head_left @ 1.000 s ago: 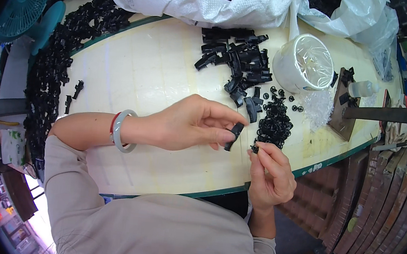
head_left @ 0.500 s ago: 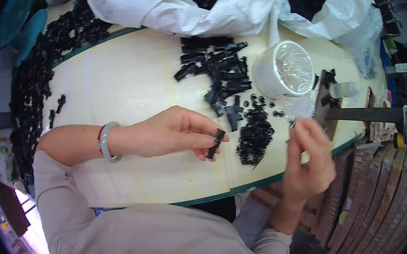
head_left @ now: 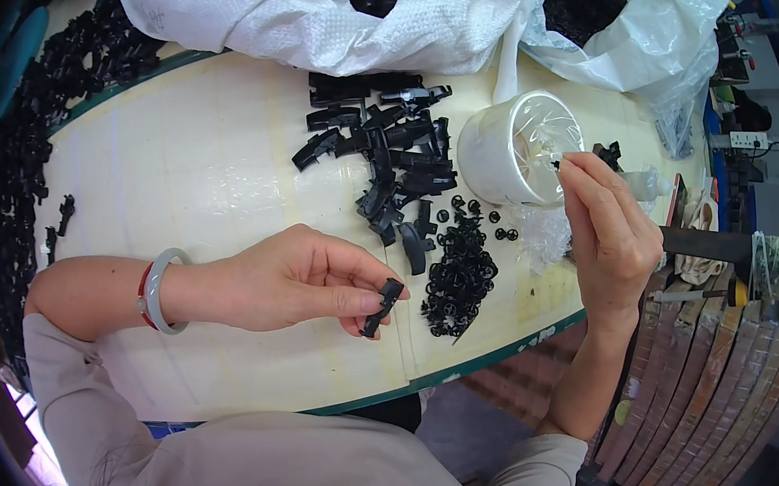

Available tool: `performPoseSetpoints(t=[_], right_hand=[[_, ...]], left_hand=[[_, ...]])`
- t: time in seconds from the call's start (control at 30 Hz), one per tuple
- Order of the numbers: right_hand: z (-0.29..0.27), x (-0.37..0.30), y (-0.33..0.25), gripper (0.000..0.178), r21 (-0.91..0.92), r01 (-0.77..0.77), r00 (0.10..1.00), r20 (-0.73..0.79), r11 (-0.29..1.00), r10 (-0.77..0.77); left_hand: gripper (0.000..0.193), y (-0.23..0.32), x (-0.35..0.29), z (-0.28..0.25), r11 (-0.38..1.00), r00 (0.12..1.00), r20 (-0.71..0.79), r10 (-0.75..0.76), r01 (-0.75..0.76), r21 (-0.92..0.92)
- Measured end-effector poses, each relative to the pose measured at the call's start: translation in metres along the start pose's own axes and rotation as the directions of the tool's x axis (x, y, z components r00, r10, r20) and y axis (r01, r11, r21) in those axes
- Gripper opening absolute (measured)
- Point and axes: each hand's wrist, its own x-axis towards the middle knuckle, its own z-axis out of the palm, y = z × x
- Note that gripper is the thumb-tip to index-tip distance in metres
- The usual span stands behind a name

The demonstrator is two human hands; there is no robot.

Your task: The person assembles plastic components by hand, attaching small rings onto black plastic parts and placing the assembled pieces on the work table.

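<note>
Between the thumb and fingers of my left hand [head_left: 309, 287] is a small black plastic part [head_left: 382, 308], held above the table's front half. My right hand [head_left: 612, 219] is raised beside a white tub [head_left: 484, 153] with clear plastic film inside. Its thumb and forefinger pinch a tiny dark piece [head_left: 556, 165], too small to name. Small black plastic wheels [head_left: 459, 279] lie in a heap between my hands. Beyond them a loose pile of larger black plastic parts [head_left: 376, 142] rests on the pale table [head_left: 189, 165].
White sacks [head_left: 308, 21] holding black parts line the far edge. A long mass of black pieces [head_left: 14, 156] runs along the left. At the right are a dark metal bar [head_left: 707, 243], a clear bottle [head_left: 644, 183] and stacked brown boards [head_left: 705, 400].
My right hand has moved up and away to the white tub's edge, with a tiny dark piece now showing at its fingertips. My left hand keeps the black part. The whole view has shifted slightly.
</note>
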Motion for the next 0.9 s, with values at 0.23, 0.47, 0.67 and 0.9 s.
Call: performPoseSetpoints(t=[0.23, 0.47, 0.67, 0.9], right_hand=[[0.003, -0.001, 0.002, 0.017, -0.022, -0.002, 1.000, 0.019, 1.000, 0.003], [0.005, -0.002, 0.001, 0.018, 0.040, -0.025, 1.000, -0.004, 0.999, 0.025], [0.000, -0.013, -0.018, 0.018, 0.462, -0.322, 0.928, -0.016, 0.826, 0.371], [0.020, -0.039, -0.083, 0.025, 0.633, -0.279, 0.935, 0.007, 0.722, 0.354]], left_hand=[[0.028, 0.000, 0.001, -0.001, 1.000, 1.000, 0.018, 0.017, -0.017, -0.006], [0.026, -0.003, 0.000, 0.001, 0.998, 0.999, -0.012, 0.045, -0.046, -0.052], [0.024, -0.006, -0.005, 0.006, 0.984, 0.986, -0.109, 0.130, -0.141, -0.108], [0.025, 0.007, 0.002, 0.003, 0.981, 0.972, -0.177, 0.153, -0.171, -0.092]])
